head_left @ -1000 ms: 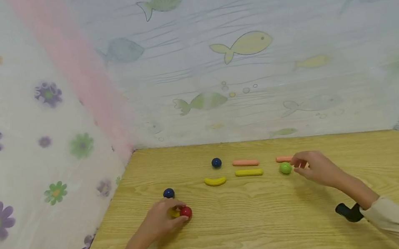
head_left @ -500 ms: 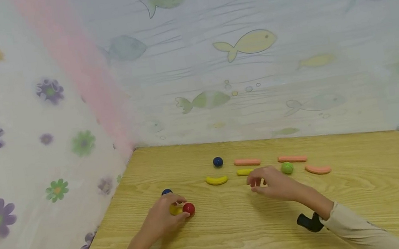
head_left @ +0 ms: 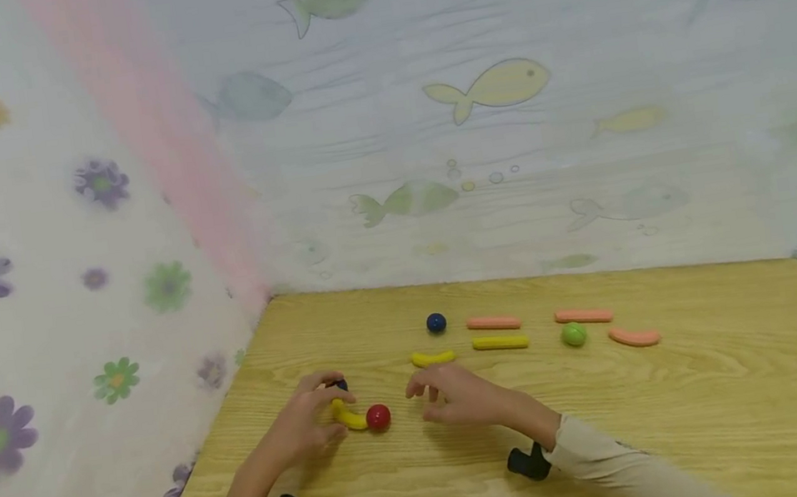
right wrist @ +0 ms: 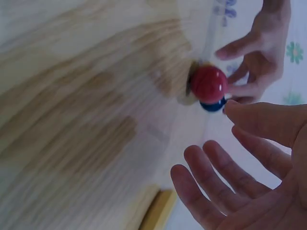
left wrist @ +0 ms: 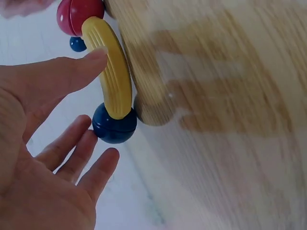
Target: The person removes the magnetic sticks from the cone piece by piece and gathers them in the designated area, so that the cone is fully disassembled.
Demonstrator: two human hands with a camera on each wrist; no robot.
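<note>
On the wooden tabletop [head_left: 692,411], the left hand [head_left: 299,426] rests with its fingers [left wrist: 72,72] loosely spread and nearly straight beside a curved yellow piece [head_left: 348,416]. In the left wrist view the thumb tip touches the ribbed edge of that yellow piece, while the other fingers lie open and just short of the dark blue ball [left wrist: 114,125] at its one end; nothing is pinched. A red ball [head_left: 379,416] sits touching the piece's other end, so the three form a short chain: blue ball, yellow curve, red ball. The right hand [head_left: 456,396] hovers just to the right of the red ball, apart from it, with fingers [right wrist: 211,167] spread and relaxed, holding nothing; the right wrist view shows the red ball beyond those fingertips with the blue one behind it. Farther back on the tabletop lie a second dark blue ball [head_left: 436,323], a second curved yellow piece [head_left: 433,357], a straight yellow stick [head_left: 500,342], two straight pink sticks [head_left: 493,322] [head_left: 584,316], a green ball [head_left: 574,334] and a curved pink piece [head_left: 634,337], all well apart from both hands.
</note>
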